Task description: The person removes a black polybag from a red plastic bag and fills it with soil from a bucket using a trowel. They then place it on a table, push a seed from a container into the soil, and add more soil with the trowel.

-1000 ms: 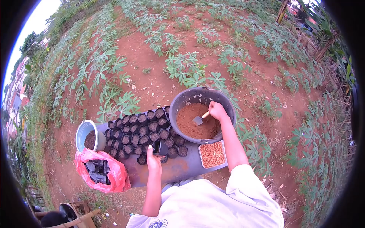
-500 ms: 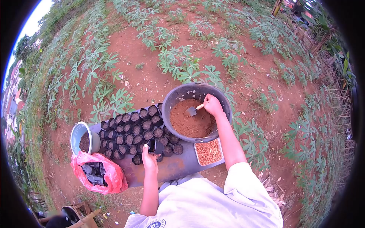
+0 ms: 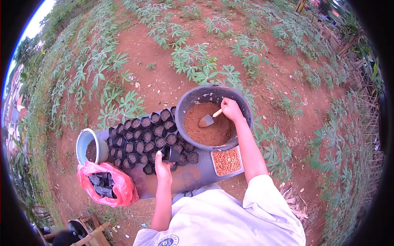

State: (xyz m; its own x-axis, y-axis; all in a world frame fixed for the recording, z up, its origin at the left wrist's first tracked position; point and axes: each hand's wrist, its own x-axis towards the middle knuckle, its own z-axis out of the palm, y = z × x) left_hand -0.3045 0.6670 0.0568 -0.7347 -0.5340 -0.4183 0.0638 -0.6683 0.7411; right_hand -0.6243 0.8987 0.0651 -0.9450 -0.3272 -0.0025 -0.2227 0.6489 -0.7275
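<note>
My right hand (image 3: pixel 231 109) is closed round the light handle of a small trowel (image 3: pixel 207 121), over the brown soil (image 3: pixel 211 133) in a large dark tub (image 3: pixel 180 107). Some soil lies on the trowel's blade. My left hand (image 3: pixel 163 168) holds a black plastic pot (image 3: pixel 170 154), with the thumb up along its side; what is inside the pot cannot be made out. Beyond it, soil-filled black pots (image 3: pixel 139 146) stand packed together on the grey table (image 3: pixel 193 177).
A tray of orange-brown seeds (image 3: pixel 227 162) sits right of centre. On the left are a light blue bucket (image 3: pixel 100 151) with dark soil and a pink bag (image 3: pixel 125 189) of black plastic. Leafy plants grow in reddish ground beyond the table. A wooden structure (image 3: pixel 96 235) stands lower left.
The trowel has turned, and its blade has moved slightly left and now carries soil. My left hand and its pot have shifted slightly right and up.
</note>
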